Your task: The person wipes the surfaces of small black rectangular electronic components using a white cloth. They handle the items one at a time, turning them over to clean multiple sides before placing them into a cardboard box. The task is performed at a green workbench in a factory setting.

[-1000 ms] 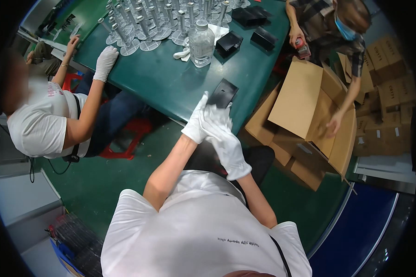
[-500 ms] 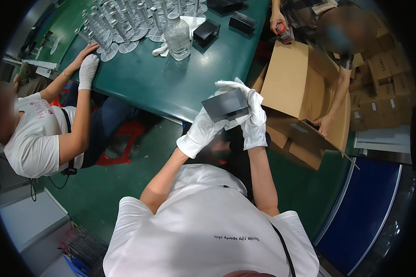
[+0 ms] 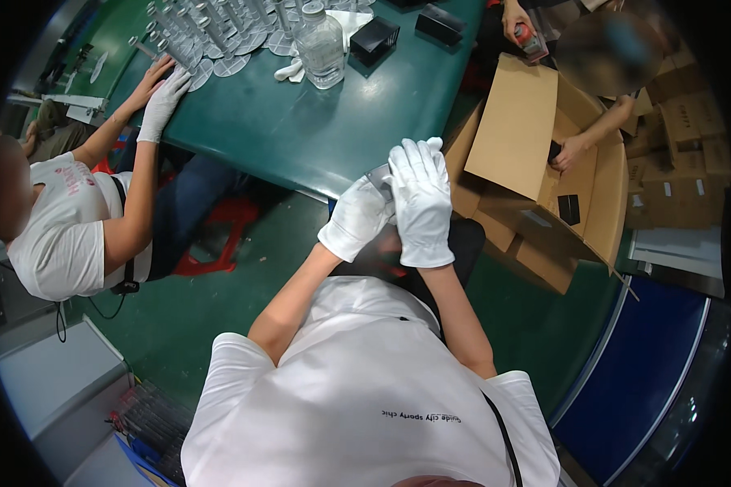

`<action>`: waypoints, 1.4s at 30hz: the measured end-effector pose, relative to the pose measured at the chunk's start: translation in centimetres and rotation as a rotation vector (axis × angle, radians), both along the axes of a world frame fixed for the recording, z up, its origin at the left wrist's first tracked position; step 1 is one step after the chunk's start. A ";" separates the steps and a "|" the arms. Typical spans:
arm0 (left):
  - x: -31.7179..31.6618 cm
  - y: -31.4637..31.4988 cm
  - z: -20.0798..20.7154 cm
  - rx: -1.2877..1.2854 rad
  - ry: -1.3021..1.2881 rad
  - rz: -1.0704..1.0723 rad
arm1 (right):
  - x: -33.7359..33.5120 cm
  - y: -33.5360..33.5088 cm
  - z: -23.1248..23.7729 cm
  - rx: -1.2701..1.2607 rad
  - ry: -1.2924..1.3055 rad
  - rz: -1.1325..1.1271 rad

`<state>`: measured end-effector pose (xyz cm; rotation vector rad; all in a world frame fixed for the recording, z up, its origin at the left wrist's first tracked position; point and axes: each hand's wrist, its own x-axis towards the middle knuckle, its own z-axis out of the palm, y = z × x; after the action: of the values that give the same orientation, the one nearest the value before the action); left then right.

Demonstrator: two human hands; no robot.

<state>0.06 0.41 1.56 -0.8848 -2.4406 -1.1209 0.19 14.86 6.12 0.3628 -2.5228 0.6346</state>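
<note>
My left hand (image 3: 354,217), in a white glove, grips a dark, glossy box-shaped piece (image 3: 379,173) in front of my body, near the table edge. Only a small corner of the piece shows. My right hand (image 3: 421,199), gloved the same way, lies over it with its fingers stretched out flat, back of the hand up. It covers most of the piece, and its palm side is hidden.
On the green table (image 3: 300,134) stand a clear bottle (image 3: 320,50), black holders (image 3: 374,42), a white cloth (image 3: 348,26) and several metal posts on round bases. A co-worker sits left; another reaches into an open carton (image 3: 512,130) at right. A red stool (image 3: 223,235) stands below.
My right hand has moved from the side of the piece to over it, hiding most of its face. At right, the co-worker's hand has moved into the carton, where black pieces now show.
</note>
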 end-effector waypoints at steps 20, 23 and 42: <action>-0.9 0.7 -3.9 1.564 -1.362 -0.335 | -1.7 5.1 5.6 -0.926 -0.166 -0.002; -0.9 0.4 -3.1 1.791 -1.401 -0.522 | -3.2 3.9 0.1 -0.036 0.005 0.022; 0.5 -1.5 -2.6 1.833 -1.459 -0.243 | 2.2 -0.2 -0.9 0.296 -0.025 0.477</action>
<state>0.58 -1.13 -1.03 0.5114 -0.3934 -3.5747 2.38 14.64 5.27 1.0903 -2.5685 0.4298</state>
